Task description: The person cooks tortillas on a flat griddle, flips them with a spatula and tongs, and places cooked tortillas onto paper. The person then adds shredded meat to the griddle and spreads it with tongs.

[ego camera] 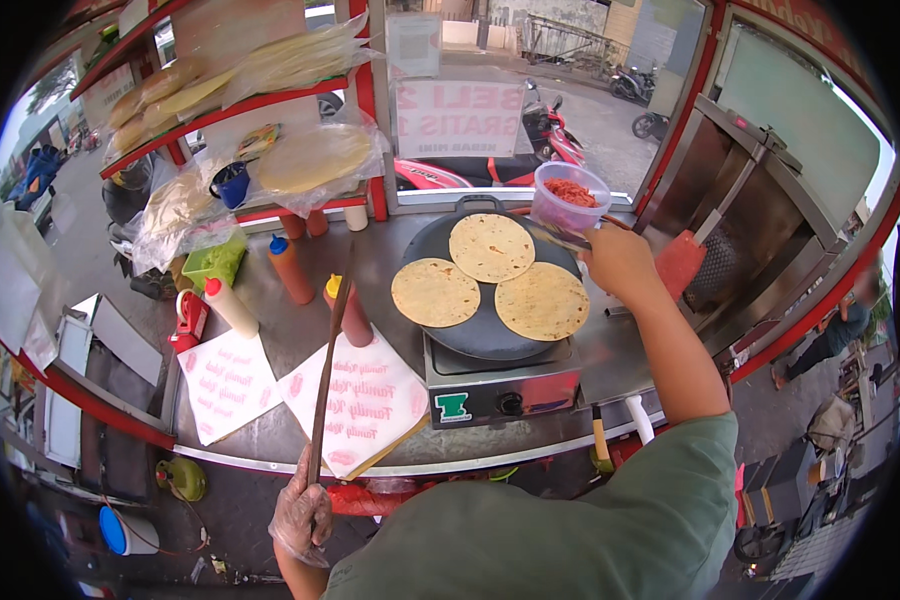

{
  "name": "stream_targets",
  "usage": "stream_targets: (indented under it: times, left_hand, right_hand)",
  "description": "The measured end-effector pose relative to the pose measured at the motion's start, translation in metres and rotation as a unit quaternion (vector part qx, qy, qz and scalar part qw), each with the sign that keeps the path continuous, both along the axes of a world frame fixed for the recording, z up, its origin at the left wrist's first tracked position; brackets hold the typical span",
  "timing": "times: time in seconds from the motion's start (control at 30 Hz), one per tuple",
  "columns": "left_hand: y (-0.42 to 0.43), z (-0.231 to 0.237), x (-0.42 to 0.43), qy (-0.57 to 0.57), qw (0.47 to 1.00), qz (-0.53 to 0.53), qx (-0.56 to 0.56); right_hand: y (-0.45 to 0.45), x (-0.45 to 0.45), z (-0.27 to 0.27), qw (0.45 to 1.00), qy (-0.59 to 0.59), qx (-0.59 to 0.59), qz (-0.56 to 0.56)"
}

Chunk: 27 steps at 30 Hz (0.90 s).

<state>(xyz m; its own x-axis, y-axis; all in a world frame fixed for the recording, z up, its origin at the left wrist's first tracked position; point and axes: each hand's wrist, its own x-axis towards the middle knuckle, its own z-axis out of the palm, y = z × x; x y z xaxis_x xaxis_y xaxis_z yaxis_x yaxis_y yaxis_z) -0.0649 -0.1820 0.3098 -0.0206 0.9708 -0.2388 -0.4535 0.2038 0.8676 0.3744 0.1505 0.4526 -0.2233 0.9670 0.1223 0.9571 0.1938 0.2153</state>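
Observation:
My left hand [304,510], in a clear plastic glove, grips a long, narrow, knife-like tool [331,352] that points up and away over the counter. My right hand [621,259] is bare and closed around a utensil [559,238], partly blurred, at the griddle's far right edge. Just beyond it stands a clear plastic tub [571,206] of shredded red filling [570,192]. Three flatbreads lie on the round dark griddle [461,339]: one at the back [492,247], one at left [435,292] and one at right [542,301], their edges meeting or overlapping.
Printed wrapping papers [229,382] lie left of the gas stove [502,382]. Sauce bottles [291,270] and a green tub of shredded greens [216,259] stand behind. Shelves hold bagged flatbreads [315,159]. At right, a vertical grill [750,217] has a red-bladed tool [681,262] before it.

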Motion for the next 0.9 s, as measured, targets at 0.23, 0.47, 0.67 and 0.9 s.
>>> stream_targets:
  times: [0.23, 0.47, 0.67, 0.9]
  left_hand:
    - [0.007, 0.003, -0.018, 0.05, 0.999, 0.013, -0.007]
    - [0.028, 0.006, -0.021, 0.011, 0.999, -0.026, 0.028]
    - [0.028, -0.007, -0.023, -0.005, 0.998, -0.066, 0.002]
    - [0.013, -0.012, -0.041, -0.021, 0.999, -0.037, 0.001]
  right_hand:
    - [0.044, -0.019, -0.061, 0.975, 0.195, 0.105, 0.019]
    - [0.039, -0.052, -0.077, 0.972, 0.216, 0.095, -0.004]
    - [0.013, -0.037, -0.065, 0.987, 0.125, 0.102, -0.02]
    - [-0.111, -0.086, -0.011, 0.989, -0.01, -0.004, 0.145]
